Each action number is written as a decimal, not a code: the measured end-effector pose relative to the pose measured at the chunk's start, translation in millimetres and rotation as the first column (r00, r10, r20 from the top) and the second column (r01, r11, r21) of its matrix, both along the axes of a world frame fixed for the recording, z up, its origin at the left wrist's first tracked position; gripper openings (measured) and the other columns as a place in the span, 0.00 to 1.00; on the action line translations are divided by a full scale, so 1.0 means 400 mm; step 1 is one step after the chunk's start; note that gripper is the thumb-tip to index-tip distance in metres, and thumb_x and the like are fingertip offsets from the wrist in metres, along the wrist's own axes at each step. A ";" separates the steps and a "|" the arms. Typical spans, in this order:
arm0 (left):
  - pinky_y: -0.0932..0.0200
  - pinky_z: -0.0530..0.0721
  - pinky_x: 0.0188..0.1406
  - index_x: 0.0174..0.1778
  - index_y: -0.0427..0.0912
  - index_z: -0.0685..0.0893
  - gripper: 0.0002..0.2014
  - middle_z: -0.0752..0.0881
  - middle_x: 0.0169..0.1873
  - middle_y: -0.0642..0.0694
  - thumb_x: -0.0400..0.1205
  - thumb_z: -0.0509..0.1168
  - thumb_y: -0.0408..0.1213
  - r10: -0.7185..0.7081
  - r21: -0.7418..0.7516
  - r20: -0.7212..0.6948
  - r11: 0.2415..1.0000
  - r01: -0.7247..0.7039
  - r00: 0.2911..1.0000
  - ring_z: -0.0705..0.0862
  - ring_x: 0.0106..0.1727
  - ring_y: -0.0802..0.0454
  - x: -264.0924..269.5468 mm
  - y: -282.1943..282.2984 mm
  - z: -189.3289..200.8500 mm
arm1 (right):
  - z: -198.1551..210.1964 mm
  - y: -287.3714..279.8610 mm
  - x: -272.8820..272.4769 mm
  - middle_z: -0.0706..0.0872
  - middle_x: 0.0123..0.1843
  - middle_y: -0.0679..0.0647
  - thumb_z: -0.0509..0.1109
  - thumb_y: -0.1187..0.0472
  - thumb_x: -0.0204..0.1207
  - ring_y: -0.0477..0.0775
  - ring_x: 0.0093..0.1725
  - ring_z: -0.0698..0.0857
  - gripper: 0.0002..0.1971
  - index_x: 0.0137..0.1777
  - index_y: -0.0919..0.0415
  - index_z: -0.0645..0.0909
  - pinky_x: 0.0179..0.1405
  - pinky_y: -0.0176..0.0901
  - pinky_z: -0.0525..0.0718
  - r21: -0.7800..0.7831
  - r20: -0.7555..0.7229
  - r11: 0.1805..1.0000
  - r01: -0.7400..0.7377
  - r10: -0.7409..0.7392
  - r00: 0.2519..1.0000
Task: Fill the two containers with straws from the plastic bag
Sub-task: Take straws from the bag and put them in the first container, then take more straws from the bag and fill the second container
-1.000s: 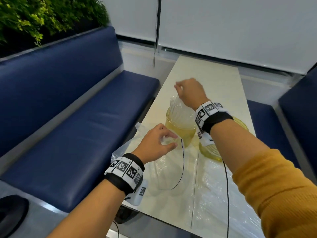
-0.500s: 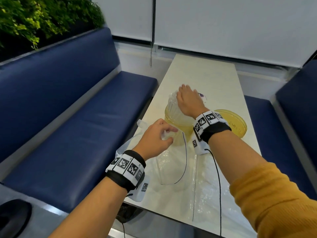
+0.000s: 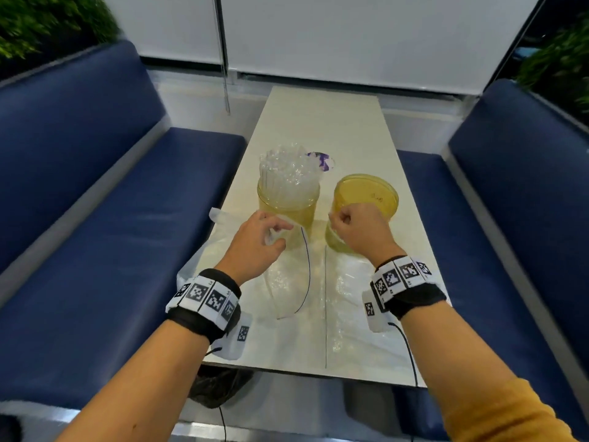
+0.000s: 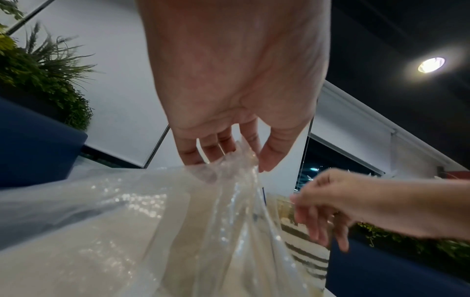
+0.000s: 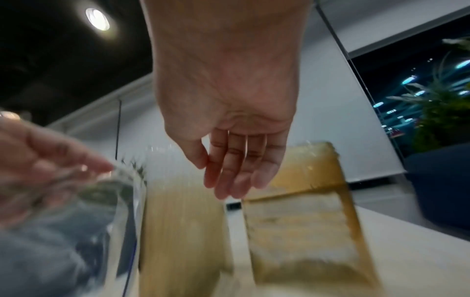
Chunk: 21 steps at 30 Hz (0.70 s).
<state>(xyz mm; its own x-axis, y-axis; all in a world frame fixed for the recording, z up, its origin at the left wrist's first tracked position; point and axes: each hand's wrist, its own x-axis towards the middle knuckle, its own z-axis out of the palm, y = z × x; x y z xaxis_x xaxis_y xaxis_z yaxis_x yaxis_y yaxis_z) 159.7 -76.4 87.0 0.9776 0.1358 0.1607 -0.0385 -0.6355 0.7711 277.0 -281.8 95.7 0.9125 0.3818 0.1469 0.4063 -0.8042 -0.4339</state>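
Left hand (image 3: 255, 240) pinches the plastic bag (image 3: 287, 282) in its grip; right hand (image 3: 360, 231), fingers loose and empty, hovers just beside, near the unfilled container (image 3: 366, 199).

Two containers (image 3: 288, 199) (image 3: 366, 199), one plastic bag (image 3: 287, 282)

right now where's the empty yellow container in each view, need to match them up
Head: the empty container stands right of centre, just beyond the right hand.
Left wrist: only a pale sliver shows beside the right hand's fingers, too unclear to be sure.
Right wrist: lower right, past the fingertips.
Shared landmark: the straw-filled container, left of it.
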 end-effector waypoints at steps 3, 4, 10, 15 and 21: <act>0.56 0.78 0.63 0.58 0.51 0.88 0.13 0.78 0.53 0.50 0.80 0.69 0.31 -0.028 -0.011 -0.033 1.000 0.028 0.999 0.79 0.54 0.53 -0.007 -0.017 -0.014 | -0.121 -0.051 -0.032 0.88 0.48 0.54 0.62 0.42 0.84 0.60 0.53 0.87 0.20 0.53 0.55 0.88 0.45 0.47 0.82 -0.220 -0.030 0.973 0.063 -0.071 0.997; 0.56 0.78 0.62 0.57 0.52 0.88 0.13 0.79 0.53 0.50 0.80 0.69 0.31 -0.042 -0.014 -0.039 0.999 0.042 0.998 0.80 0.54 0.52 -0.010 -0.023 -0.018 | -0.159 -0.064 -0.041 0.88 0.56 0.54 0.61 0.40 0.84 0.60 0.61 0.84 0.21 0.62 0.54 0.85 0.54 0.51 0.82 -0.284 -0.030 0.956 0.076 -0.088 0.996; 0.64 0.77 0.55 0.61 0.54 0.81 0.12 0.83 0.65 0.56 0.86 0.63 0.33 -0.206 -0.104 -0.072 0.975 0.198 0.976 0.83 0.60 0.59 -0.039 -0.047 -0.018 | -0.279 -0.111 -0.079 0.83 0.68 0.51 0.60 0.38 0.84 0.59 0.64 0.80 0.23 0.71 0.49 0.79 0.60 0.55 0.75 -0.350 -0.036 0.931 0.106 -0.126 0.991; 0.61 0.76 0.70 0.71 0.55 0.76 0.17 0.81 0.68 0.57 0.89 0.59 0.34 -0.096 -0.087 0.158 0.990 0.111 0.983 0.80 0.68 0.61 -0.066 -0.042 -0.035 | -0.254 -0.153 -0.081 0.91 0.56 0.56 0.61 0.48 0.87 0.61 0.55 0.87 0.15 0.62 0.53 0.84 0.52 0.51 0.79 -0.231 -0.009 0.965 0.128 -0.134 0.991; 0.30 0.56 0.82 0.73 0.66 0.77 0.22 0.71 0.79 0.52 0.85 0.54 0.64 0.128 0.315 -0.184 0.947 -0.065 0.974 0.67 0.81 0.46 -0.089 0.008 -0.148 | -0.103 -0.250 -0.059 0.89 0.50 0.58 0.56 0.51 0.90 0.62 0.49 0.84 0.14 0.59 0.57 0.81 0.47 0.53 0.82 0.025 -0.049 0.982 0.189 -0.187 0.981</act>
